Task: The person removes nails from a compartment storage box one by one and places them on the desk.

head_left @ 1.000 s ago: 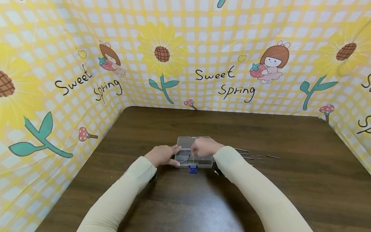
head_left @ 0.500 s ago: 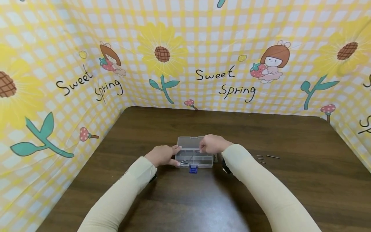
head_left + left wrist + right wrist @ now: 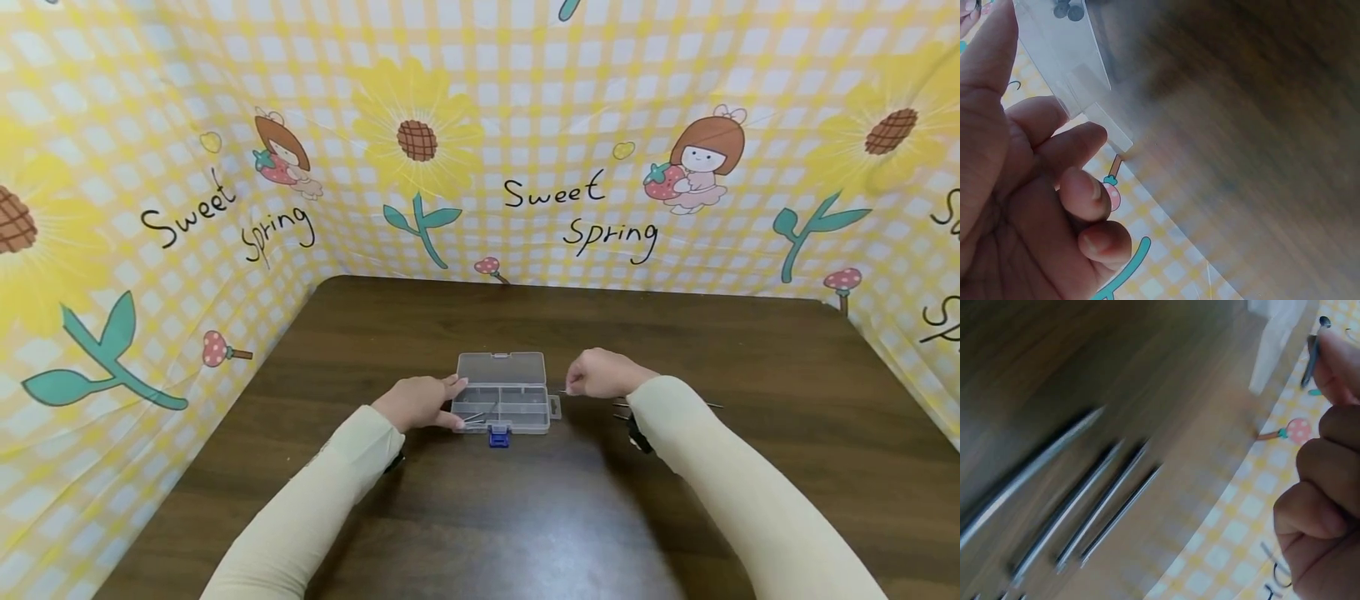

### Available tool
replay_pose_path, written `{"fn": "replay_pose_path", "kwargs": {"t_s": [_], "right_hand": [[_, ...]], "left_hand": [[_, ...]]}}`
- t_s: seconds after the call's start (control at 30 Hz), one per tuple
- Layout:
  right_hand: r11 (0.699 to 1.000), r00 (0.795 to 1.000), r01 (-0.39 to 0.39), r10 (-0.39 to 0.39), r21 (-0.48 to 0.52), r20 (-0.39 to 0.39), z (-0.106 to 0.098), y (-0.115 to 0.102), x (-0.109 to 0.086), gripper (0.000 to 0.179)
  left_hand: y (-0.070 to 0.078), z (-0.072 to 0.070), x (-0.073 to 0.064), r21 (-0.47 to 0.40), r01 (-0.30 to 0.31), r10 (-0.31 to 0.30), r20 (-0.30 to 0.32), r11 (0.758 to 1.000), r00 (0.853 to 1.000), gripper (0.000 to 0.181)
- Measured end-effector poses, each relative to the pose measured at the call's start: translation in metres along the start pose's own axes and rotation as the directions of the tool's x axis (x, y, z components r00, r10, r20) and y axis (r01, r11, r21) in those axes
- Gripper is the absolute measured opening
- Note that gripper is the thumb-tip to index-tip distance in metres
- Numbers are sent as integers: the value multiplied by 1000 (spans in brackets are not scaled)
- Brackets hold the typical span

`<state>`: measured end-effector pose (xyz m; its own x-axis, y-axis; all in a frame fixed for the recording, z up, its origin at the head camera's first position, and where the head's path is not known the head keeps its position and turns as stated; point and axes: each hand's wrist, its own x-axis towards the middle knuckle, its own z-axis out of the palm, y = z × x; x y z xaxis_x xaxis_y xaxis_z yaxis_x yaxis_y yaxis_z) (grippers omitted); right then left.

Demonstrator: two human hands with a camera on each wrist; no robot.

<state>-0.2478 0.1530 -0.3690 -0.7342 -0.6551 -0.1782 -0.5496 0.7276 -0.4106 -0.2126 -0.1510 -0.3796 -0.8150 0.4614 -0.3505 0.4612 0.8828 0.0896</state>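
A clear plastic compartment box (image 3: 525, 421) lies with its lid (image 3: 501, 369) tipped back and a blue latch (image 3: 499, 437) at the front. My left hand (image 3: 415, 402) holds its left end, thumb at the front corner and fingers farther back. A few nails (image 3: 472, 417) lie in the front left compartment; dark round ends (image 3: 1069, 10) show through the box in the left wrist view. To the right of the box, above the table, my right hand (image 3: 606, 373) pinches a dark-headed nail (image 3: 1313, 357) between thumb and forefinger, its other fingers curled.
Several loose nails (image 3: 1069, 512) of different lengths lie on the brown wooden table (image 3: 450, 517), partly behind my right sleeve (image 3: 735, 467) in the head view. A yellow checked cloth (image 3: 480, 100) hangs along the table's back and sides.
My right hand has moved right, from over the compartments to beyond the box's right end. Another nail shows in the front left compartment than one second ago. The left hand stays put.
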Motion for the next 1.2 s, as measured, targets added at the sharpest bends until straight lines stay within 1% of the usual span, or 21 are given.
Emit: {"fn": "replay_pose_path", "kwargs": {"t_s": [0.17,0.3,0.4,0.53,0.7,0.87,1.1,1.2], "right_hand": [[999,997,33,-32,17,-71,4,16,-17,16],[998,990,61,-62,-12,-124,9,26,-31,16],[998,987,62,-64,-23,-145,10,30,-39,16],[998,986,57,-62,-35,-156,7,36,-47,17],[993,984,57,-73,-99,-164,3,48,-60,15],[992,984,22,-43,-121,-173,1,60,-78,14],[986,987,-44,19,-158,-160,2,76,-101,11],[980,985,-48,15,-193,-170,2,83,-112,9]], "left_hand": [[0,0,1,11,1,-1,-2,1000,1000,78],[0,0,2,6,1,-1,1,1000,1000,78],[0,-1,2,12,0,0,-3,1000,1000,78],[0,-2,1,14,3,-3,-6,1000,1000,78],[0,-1,0,-8,10,-10,2,1000,1000,78],[2,1,2,-12,10,-10,1,1000,1000,78],[1,1,0,-6,8,-8,2,1000,1000,77],[2,0,0,-9,7,-7,2,1000,1000,77]]}}
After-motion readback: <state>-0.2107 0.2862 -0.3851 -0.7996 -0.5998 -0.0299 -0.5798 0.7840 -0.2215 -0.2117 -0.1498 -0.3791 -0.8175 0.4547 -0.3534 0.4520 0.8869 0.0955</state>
